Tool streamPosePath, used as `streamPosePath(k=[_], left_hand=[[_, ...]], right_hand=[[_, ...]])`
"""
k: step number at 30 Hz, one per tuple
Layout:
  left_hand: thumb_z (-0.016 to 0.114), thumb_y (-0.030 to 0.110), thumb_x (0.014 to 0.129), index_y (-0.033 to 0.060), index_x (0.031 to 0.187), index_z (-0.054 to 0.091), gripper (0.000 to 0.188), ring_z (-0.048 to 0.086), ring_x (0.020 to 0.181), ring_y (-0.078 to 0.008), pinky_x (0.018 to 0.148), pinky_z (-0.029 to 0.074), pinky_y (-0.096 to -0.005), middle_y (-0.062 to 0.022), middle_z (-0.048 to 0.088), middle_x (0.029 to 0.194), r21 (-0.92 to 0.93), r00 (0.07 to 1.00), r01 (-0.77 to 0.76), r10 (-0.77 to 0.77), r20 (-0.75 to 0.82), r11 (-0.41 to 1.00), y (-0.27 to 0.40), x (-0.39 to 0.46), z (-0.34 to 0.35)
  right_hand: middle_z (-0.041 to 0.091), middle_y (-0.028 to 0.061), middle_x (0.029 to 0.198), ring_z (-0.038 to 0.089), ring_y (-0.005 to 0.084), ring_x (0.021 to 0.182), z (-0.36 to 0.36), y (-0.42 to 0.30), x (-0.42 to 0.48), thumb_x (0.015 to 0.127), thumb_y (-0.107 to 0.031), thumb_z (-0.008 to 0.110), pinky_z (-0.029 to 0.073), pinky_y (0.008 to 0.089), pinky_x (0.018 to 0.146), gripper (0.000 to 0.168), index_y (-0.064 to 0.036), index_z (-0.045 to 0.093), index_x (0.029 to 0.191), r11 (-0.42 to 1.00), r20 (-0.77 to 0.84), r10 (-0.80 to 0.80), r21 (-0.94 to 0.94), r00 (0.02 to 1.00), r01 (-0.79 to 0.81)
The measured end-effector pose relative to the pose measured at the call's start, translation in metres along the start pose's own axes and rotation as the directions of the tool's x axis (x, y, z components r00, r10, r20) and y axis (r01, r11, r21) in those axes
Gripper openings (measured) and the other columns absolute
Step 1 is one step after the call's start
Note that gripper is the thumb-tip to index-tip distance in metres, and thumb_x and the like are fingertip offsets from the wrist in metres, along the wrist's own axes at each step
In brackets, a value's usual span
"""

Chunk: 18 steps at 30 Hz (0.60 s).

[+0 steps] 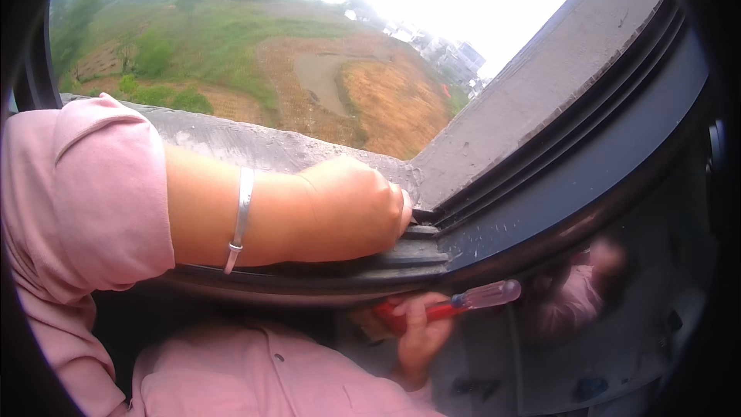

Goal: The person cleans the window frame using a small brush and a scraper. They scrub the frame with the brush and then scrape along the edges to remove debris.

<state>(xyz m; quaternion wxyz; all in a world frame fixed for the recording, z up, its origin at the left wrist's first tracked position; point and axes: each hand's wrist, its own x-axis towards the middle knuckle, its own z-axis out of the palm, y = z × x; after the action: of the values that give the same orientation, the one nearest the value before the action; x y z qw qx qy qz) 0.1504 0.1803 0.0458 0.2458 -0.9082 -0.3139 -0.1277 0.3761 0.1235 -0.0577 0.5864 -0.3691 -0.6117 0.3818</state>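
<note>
My left arm crosses the bottom track of a dark metal window frame [370,275]. At the corner of the opening my left hand [353,202] is bent down, its fingers curled and mostly hidden behind the knuckles. Whether it holds anything cannot be seen. Lower down, inside the frame, my right hand [421,330] grips a screwdriver [489,295] with a clear handle end. A red part [396,317] shows in the same hand; whether it belongs to the screwdriver or to another tool is unclear. A blurred tan thing [370,327] lies just left of it.
A rough concrete sill [231,127] and side reveal [521,104] border the opening. Beyond is a drop to fields [393,104], with trees and buildings far off. Dark glass [654,278] on the right carries a blurred pink figure, apparently a reflection.
</note>
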Motion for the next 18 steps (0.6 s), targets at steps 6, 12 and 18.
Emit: streamPosePath(k=[6,12,18], left_hand=[[0.052,0.016,0.078,-0.0046,0.103,0.059,0.033,0.064,0.057,-0.0212,0.045,0.049,-0.0309,-0.0091,0.059,0.068,0.056,0.998,0.023,-0.026,0.054,0.998,0.0,0.0,-0.004],[0.052,0.016,0.077,-0.0034,0.099,0.059,0.03,0.062,0.054,-0.0193,0.042,0.047,-0.0296,-0.0065,0.056,0.065,0.099,0.999,0.028,-0.031,0.037,0.995,0.003,-0.001,-0.003],[0.053,0.016,0.076,-0.0037,0.098,0.059,0.03,0.061,0.053,-0.0184,0.041,0.047,-0.0292,-0.0058,0.054,0.064,0.085,0.999,0.032,-0.033,0.004,0.996,0.002,-0.002,-0.005]], right_hand=[[0.061,0.0087,0.077,0.063,0.0202,0.08,-0.012,0.003,0.006,0.09,-0.005,0.054,0.05,0.0335,0.077,0.012,0.001,0.057,0.081,0.999,0.147,0.02,0.045,0.989,-0.027],[0.06,0.0108,0.075,0.061,0.021,0.075,-0.016,0.006,0.008,0.09,-0.006,0.052,0.049,0.0345,0.078,0.008,-0.001,0.047,0.089,1.0,0.198,0.002,-0.013,0.98,0.001],[0.06,0.011,0.074,0.062,0.0209,0.074,-0.018,0.006,0.008,0.089,-0.006,0.051,0.05,0.0343,0.076,0.008,-0.001,0.046,0.091,0.997,0.214,-0.044,-0.046,0.976,0.055]])
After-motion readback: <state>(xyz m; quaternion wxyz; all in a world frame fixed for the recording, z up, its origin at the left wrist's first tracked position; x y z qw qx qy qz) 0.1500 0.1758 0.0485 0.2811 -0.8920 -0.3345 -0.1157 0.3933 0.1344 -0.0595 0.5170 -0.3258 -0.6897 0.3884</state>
